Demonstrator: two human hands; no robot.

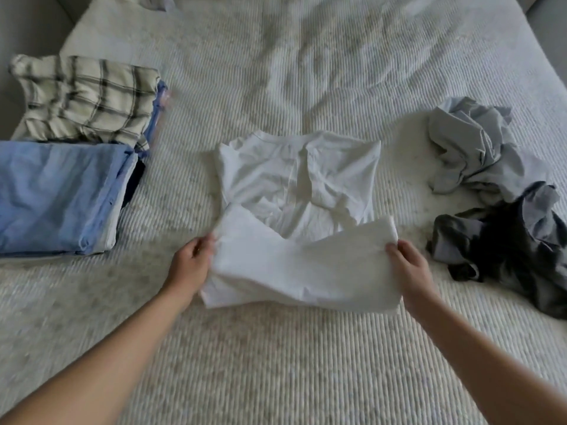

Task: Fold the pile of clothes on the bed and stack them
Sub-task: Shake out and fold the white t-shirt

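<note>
White shirt (pixel 294 191) at centre of the bed (pixel 276 363), its far part lying flat on the ribbed cover, its near part lifted and doubled toward the far part between the two hands. Left hand (pixel 191 265) pinches the left end of the raised fold, fingers curled round the cloth edge; right hand (pixel 409 266) pinches the right end, thumb on top. Both hands sit at the near corners of the garment, one at each side, with both forearms reaching in from the bottom of the view. Folded garments, left of the shirt and well apart from it: one plaid shirt (pixel 89 99) on top of a farther stack, one blue shirt (pixel 58 194) on top of a nearer stack; edges of further blue, white and dark pieces show beneath them, number not countable. Unfolded garments, right of the white shirt: one crumpled light grey piece (pixel 478 145) and one crumpled dark grey piece (pixel 509 250), touching each other, the dark one just beside the right hand.
</note>
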